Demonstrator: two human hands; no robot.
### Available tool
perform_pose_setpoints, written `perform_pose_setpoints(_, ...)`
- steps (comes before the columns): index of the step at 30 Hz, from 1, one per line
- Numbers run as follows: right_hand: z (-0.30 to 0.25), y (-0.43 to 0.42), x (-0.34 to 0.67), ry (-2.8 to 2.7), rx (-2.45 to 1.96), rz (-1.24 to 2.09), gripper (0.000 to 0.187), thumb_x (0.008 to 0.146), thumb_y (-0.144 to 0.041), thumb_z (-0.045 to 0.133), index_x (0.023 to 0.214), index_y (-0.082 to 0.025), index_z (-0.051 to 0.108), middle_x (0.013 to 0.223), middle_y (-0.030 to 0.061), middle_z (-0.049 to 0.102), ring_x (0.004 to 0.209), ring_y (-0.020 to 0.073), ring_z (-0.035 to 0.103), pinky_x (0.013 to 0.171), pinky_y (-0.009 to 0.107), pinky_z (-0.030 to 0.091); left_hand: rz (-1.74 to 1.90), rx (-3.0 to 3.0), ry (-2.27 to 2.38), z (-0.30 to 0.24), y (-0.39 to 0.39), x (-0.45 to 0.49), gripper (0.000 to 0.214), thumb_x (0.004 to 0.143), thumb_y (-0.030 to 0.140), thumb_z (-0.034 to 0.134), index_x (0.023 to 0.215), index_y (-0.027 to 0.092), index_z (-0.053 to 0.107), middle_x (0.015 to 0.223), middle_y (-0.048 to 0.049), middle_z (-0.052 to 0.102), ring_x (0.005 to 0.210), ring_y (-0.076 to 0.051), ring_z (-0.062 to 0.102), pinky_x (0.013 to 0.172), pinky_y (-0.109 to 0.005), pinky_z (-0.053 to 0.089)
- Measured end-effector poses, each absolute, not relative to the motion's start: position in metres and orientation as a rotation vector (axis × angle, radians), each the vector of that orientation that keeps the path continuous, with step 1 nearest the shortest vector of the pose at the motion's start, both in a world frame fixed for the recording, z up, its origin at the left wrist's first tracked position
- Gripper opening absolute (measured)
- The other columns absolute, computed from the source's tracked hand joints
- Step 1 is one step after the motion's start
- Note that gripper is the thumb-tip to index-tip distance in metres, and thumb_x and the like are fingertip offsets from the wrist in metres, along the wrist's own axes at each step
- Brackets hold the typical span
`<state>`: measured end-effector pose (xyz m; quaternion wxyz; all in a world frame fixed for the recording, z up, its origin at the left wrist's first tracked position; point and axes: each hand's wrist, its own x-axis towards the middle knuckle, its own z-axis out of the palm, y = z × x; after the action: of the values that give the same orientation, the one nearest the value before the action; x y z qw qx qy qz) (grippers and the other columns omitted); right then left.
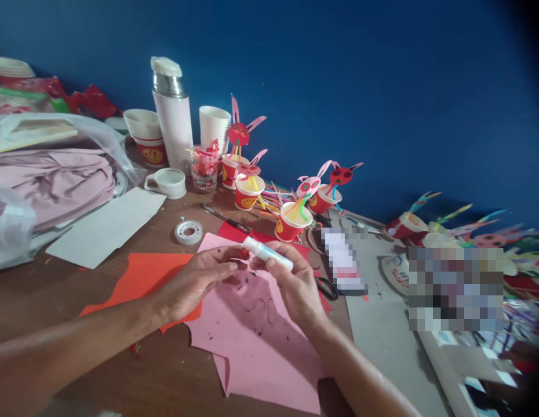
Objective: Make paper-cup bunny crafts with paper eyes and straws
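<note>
Pink paper (269, 370), scattered with dark scraps, lies under both hands at the centre and runs to the lower edge of the frame, its torn left edge folded near the bottom. Orange paper (152, 272) with a ragged outline sits beside it, partly behind the left forearm. Brown tabletop (87, 370) spreads widest at lower left, giving the left arm most room; at the centre, red cups (249, 192) and a roll of tape (188, 232) bound the space beyond the hands.

The right hand (295, 284) grasps a white tube (269, 253) between thumb and fingers, above the pink paper, slanting with its upper end toward the left. The left hand (206, 275) has its fingers curled close to that end (a small red spot shows there); whether they grip anything, I cannot tell. The tube's bluish print is too blurred to read.

Black scissor handles (328, 288) poke out by the right wrist, the rest hidden. Pixelation masks a slab-shaped object (344, 263) and a block at far right, where the decorated cups smear.

Smooth and cylindrical, a white flask (174, 121) with a metal neck stands at upper left, near a squat mug (168, 183). Crumpled clear plastic (11, 223) wraps creased mauve cloth (61, 185), cut off by the left edge.
</note>
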<state>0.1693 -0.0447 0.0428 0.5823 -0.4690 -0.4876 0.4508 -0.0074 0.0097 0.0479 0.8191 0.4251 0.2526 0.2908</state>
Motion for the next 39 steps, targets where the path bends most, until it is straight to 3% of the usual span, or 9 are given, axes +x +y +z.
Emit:
perform_pose_setpoints(5,0.037,-0.052,0.149,-1.043,-1.071,1.229,0.027,0.077,-0.037,0.067,0.095,-0.022,0.053,0.094,0.0039,0.066,0.073,0.0169,0.065,0.064,0.031,0.055,0.577,1.042,0.510,0.043,-0.001,-0.007,0.040,0.085,0.038,0.059,0.124,0.026,0.055,0.108,-0.0062,0.063,0.095,-0.019,0.056,0.080,-0.029,0.044)
perform_pose_setpoints(8,0.040,-0.058,0.141,-1.036,-1.101,1.230,0.028,0.074,-0.037,0.071,0.090,-0.022,0.053,0.090,0.0010,0.064,0.068,0.0136,0.062,0.061,0.026,0.053,0.566,1.055,0.568,0.041,-0.006,-0.005,0.049,0.083,0.046,0.060,0.128,0.027,0.052,0.103,-0.0049,0.064,0.087,-0.017,0.056,0.070,-0.025,0.043)
perform_pose_setpoints(12,0.043,-0.064,0.137,-1.014,-1.026,1.346,0.030,0.081,-0.045,0.062,0.095,-0.021,0.052,0.080,0.0012,0.064,0.067,0.0155,0.064,0.069,0.031,0.053,0.605,1.004,0.573,0.044,-0.007,-0.005,0.056,0.081,0.052,0.059,0.130,0.025,0.051,0.104,-0.0065,0.064,0.074,-0.015,0.055,0.062,-0.025,0.043)
perform_pose_setpoints(16,0.041,-0.065,0.138,-0.911,-0.935,1.529,0.049,0.091,-0.058,0.037,0.090,-0.014,0.058,0.066,0.0044,0.064,0.055,0.0150,0.060,0.057,0.028,0.049,0.691,1.064,0.603,0.046,-0.001,-0.011,0.051,0.084,0.051,0.055,0.128,0.026,0.054,0.121,-0.0068,0.060,0.101,-0.022,0.056,0.085,-0.031,0.045)
perform_pose_setpoints(21,0.036,-0.062,0.140,-0.780,-0.983,1.678,0.067,0.089,-0.066,0.029,0.062,-0.012,0.058,0.047,0.0022,0.054,0.038,0.0090,0.044,0.042,0.021,0.034,0.692,1.269,0.638,0.047,0.003,-0.016,0.053,0.082,0.053,0.055,0.126,0.023,0.057,0.120,-0.0080,0.063,0.130,-0.028,0.037,0.111,-0.039,0.024)
perform_pose_setpoints(30,0.033,-0.059,0.146,-0.771,-0.868,1.649,0.031,0.076,-0.042,0.072,0.079,-0.015,0.056,0.068,-0.0002,0.059,0.058,0.0090,0.052,0.059,0.021,0.039,0.693,1.309,0.668,0.055,0.004,-0.020,0.052,0.085,0.054,0.052,0.129,0.026,0.054,0.137,-0.0059,0.051,0.128,-0.029,0.041,0.107,-0.044,0.034)
perform_pose_setpoints(32,0.031,-0.058,0.146,-0.725,-0.858,1.694,0.034,0.076,-0.047,0.069,0.082,-0.015,0.057,0.068,0.0005,0.059,0.057,0.0100,0.053,0.056,0.022,0.039,0.679,1.328,0.657,0.055,0.005,-0.020,0.052,0.085,0.052,0.052,0.130,0.025,0.053,0.133,-0.0072,0.055,0.128,-0.030,0.042,0.106,-0.045,0.035)
perform_pose_setpoints(36,0.026,-0.059,0.144,-0.724,-0.925,1.862,0.062,0.083,-0.069,0.042,0.068,-0.011,0.059,0.056,0.0037,0.056,0.042,0.0098,0.049,0.044,0.022,0.034,0.693,1.340,0.600,0.055,0.004,-0.019,0.050,0.083,0.052,0.055,0.124,0.023,0.059,0.129,-0.0092,0.057,0.129,-0.032,0.041,0.105,-0.046,0.036)
perform_pose_setpoints(39,0.024,-0.060,0.145,-0.862,-1.005,1.798,0.060,0.085,-0.065,0.043,0.065,-0.010,0.058,0.049,0.0010,0.051,0.039,0.0078,0.044,0.043,0.021,0.029,0.710,1.340,0.619,0.052,0.003,-0.018,0.049,0.084,0.051,0.054,0.124,0.023,0.058,0.135,-0.0091,0.052,0.128,-0.030,0.042,0.106,-0.044,0.035)
